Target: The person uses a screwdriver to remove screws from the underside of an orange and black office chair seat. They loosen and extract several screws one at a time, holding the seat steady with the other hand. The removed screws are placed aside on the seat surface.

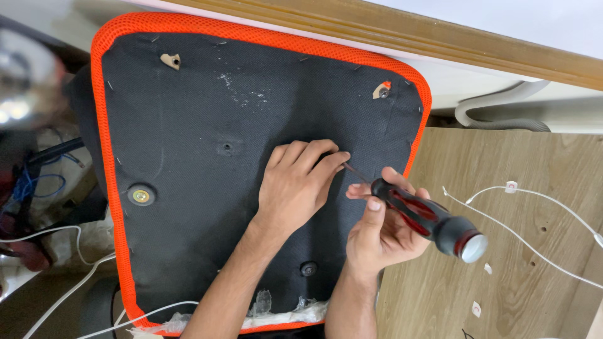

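The tip of the screwdriver is hidden under the fingers of the left hand, so I cannot tell what it touches there. The lower edge of the seat cushion is cut off by the frame, and a shiny thing at the upper left is too blurred to name. The left hand lies on the black underside of the cushion, fingers bent and close together around the thin shaft. The right hand is closed around the red and black handle, just beside the cushion's orange edge, above the wooden floor, where a white cable lies.
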